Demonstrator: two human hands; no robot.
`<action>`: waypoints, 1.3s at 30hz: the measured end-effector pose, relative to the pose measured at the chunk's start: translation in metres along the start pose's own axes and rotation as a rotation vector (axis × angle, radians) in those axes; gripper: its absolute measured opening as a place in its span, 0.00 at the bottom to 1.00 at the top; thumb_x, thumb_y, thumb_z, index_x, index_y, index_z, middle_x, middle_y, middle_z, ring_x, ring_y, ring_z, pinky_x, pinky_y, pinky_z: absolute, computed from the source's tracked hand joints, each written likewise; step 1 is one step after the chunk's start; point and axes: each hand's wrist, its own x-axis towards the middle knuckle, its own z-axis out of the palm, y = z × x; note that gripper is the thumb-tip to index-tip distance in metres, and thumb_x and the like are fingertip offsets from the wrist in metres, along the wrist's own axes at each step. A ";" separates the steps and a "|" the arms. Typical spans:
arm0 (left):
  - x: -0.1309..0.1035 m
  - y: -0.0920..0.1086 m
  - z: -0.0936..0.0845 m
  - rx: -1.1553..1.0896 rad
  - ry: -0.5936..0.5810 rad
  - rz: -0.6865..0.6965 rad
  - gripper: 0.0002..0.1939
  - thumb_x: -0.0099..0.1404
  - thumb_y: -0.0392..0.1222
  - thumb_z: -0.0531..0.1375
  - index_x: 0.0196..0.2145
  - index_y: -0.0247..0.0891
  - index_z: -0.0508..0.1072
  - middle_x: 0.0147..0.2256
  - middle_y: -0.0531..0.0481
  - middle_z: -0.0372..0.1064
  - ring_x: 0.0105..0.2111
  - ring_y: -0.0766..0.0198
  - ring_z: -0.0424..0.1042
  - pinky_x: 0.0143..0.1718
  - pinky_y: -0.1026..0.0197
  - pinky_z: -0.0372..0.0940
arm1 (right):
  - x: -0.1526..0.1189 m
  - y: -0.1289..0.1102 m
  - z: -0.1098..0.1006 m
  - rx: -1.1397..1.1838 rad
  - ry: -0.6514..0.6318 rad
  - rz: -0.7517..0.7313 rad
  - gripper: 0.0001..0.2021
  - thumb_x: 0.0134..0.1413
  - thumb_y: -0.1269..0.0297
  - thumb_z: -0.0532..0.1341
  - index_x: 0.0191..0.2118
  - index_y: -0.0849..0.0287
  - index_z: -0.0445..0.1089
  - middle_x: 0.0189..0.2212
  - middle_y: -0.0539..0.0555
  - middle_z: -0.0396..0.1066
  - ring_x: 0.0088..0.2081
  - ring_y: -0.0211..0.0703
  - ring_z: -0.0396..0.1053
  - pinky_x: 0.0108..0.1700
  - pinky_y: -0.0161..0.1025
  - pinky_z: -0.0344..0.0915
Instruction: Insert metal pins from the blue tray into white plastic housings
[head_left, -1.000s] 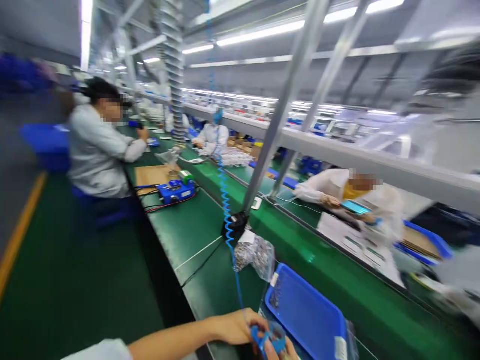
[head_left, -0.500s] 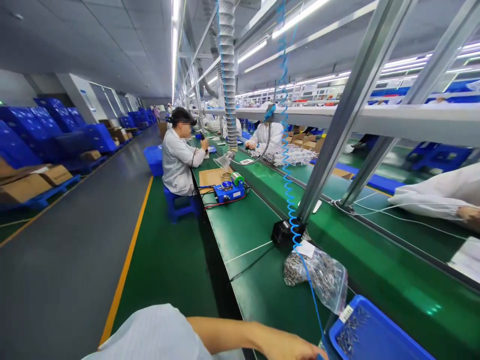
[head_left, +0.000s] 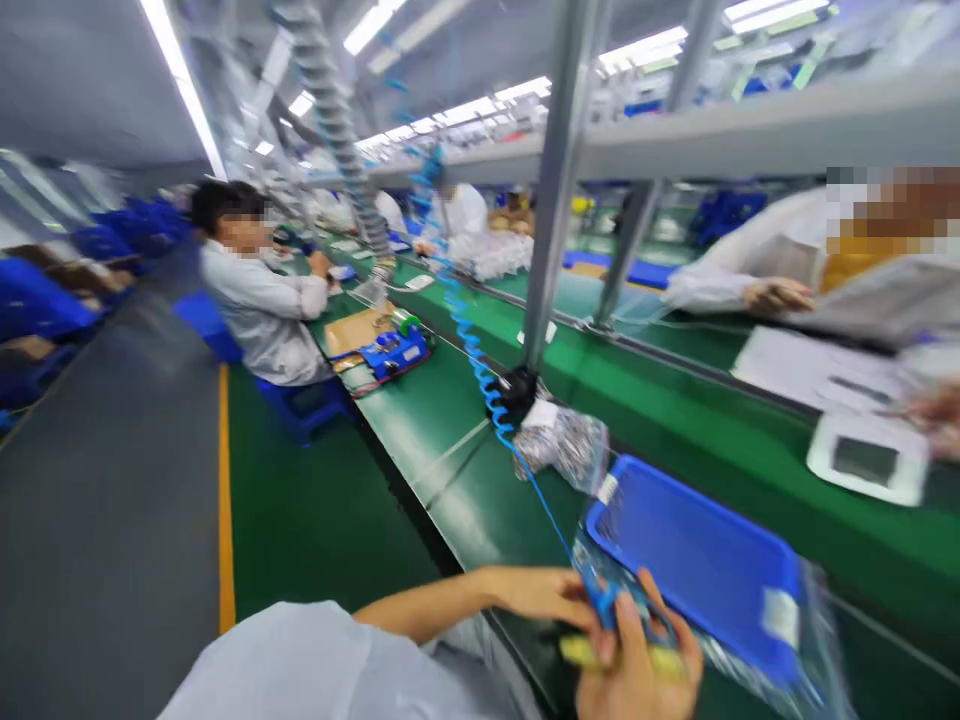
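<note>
My left hand (head_left: 551, 598) reaches in from the lower left, its fingers closed around a blurred blue piece (head_left: 602, 600) where a coiled blue cord (head_left: 541, 492) ends. Close against it, my right hand (head_left: 637, 665) is curled with a yellow strip-like thing (head_left: 667, 660) in its grip; the kind is too smeared to tell. A dark loop shows by the right fingers. Just beyond both hands lies a blue tray (head_left: 697, 550) with a white label, partly over clear plastic (head_left: 821, 640). A clear bag of small metal parts (head_left: 566, 445) rests behind the tray.
A metal post (head_left: 555, 200) rises from the green bench (head_left: 465, 510). Farther along stands a blue device (head_left: 394, 352) beside a brown board. One co-worker (head_left: 255, 300) sits at left; another person's hand (head_left: 780, 295) is across the bench, near papers and a white-framed device (head_left: 870, 457).
The view has swung right and down, so the tray shows more fully. My right hand has come into view with the yellow thing, meeting my left hand at the blue piece.
</note>
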 end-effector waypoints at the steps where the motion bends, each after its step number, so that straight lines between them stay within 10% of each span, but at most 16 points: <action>1: -0.005 0.004 0.001 -0.038 -0.022 -0.001 0.32 0.54 0.68 0.68 0.38 0.33 0.73 0.28 0.51 0.66 0.30 0.64 0.69 0.39 0.58 0.67 | -0.004 -0.002 0.004 0.028 0.060 0.025 0.24 0.45 0.61 0.74 0.46 0.52 0.64 0.50 0.48 0.72 0.19 0.21 0.61 0.20 0.24 0.65; 5: -0.008 0.007 -0.008 -0.178 -0.003 -0.006 0.40 0.51 0.65 0.72 0.52 0.36 0.69 0.31 0.51 0.69 0.31 0.65 0.70 0.39 0.61 0.67 | 0.000 -0.004 0.015 -0.010 0.097 -0.001 0.25 0.44 0.62 0.72 0.46 0.53 0.61 0.54 0.54 0.70 0.26 0.27 0.67 0.24 0.26 0.67; 13: -0.002 -0.004 -0.011 -0.082 0.241 0.053 0.24 0.66 0.57 0.61 0.52 0.38 0.70 0.46 0.44 0.73 0.41 0.62 0.73 0.44 0.61 0.68 | 0.009 0.008 0.009 -0.156 -0.040 0.082 0.23 0.50 0.63 0.66 0.52 0.51 0.62 0.53 0.53 0.67 0.20 0.26 0.64 0.15 0.28 0.56; 19: -0.012 0.008 -0.021 0.282 0.293 0.131 0.11 0.68 0.46 0.58 0.41 0.37 0.75 0.41 0.48 0.71 0.42 0.61 0.69 0.49 0.59 0.65 | 0.032 0.001 -0.006 -0.355 -0.416 0.237 0.22 0.48 0.64 0.69 0.50 0.57 0.67 0.22 0.40 0.66 0.14 0.29 0.57 0.14 0.28 0.53; 28: -0.019 0.016 -0.043 0.503 0.424 0.161 0.16 0.66 0.40 0.59 0.51 0.38 0.67 0.33 0.55 0.63 0.31 0.67 0.64 0.36 0.65 0.60 | 0.029 -0.005 0.002 -0.091 -0.448 0.462 0.26 0.45 0.47 0.71 0.43 0.56 0.64 0.22 0.39 0.70 0.11 0.25 0.48 0.12 0.27 0.46; 32: -0.017 0.015 -0.046 0.461 0.473 0.144 0.13 0.59 0.40 0.62 0.41 0.39 0.64 0.28 0.58 0.60 0.28 0.69 0.61 0.31 0.67 0.58 | 0.022 0.005 0.009 -0.220 -0.526 0.483 0.23 0.48 0.44 0.69 0.37 0.57 0.64 0.18 0.43 0.72 0.10 0.27 0.52 0.11 0.27 0.46; 39: -0.039 0.039 -0.047 0.498 0.221 -0.223 0.15 0.62 0.48 0.65 0.32 0.38 0.64 0.25 0.58 0.62 0.22 0.71 0.61 0.24 0.69 0.58 | 0.022 0.005 0.000 -0.265 -0.537 0.398 0.20 0.53 0.45 0.67 0.34 0.58 0.67 0.19 0.46 0.72 0.11 0.28 0.54 0.12 0.28 0.48</action>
